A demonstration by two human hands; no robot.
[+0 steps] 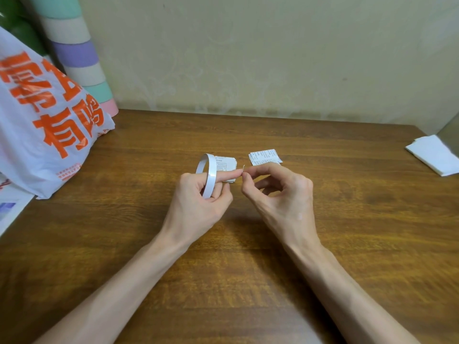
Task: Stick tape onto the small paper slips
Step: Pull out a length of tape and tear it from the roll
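A thin white tape roll [208, 173] hangs as a ring round the forefinger of my left hand [198, 202], whose other fingers curl beneath it. My right hand [275, 192] pinches a small bit of tape [244, 167] between thumb and forefinger, right at the tip of the left forefinger. A small stack of printed paper slips [227, 163] lies on the wooden table just behind my left hand. A second printed slip [265, 157] lies behind my right hand.
A white plastic bag with orange print [42, 115] stands at the left, with a striped pastel cylinder [79, 55] behind it. Folded white paper [434, 153] lies at the far right edge. The wall runs along the back of the wooden table [248, 269].
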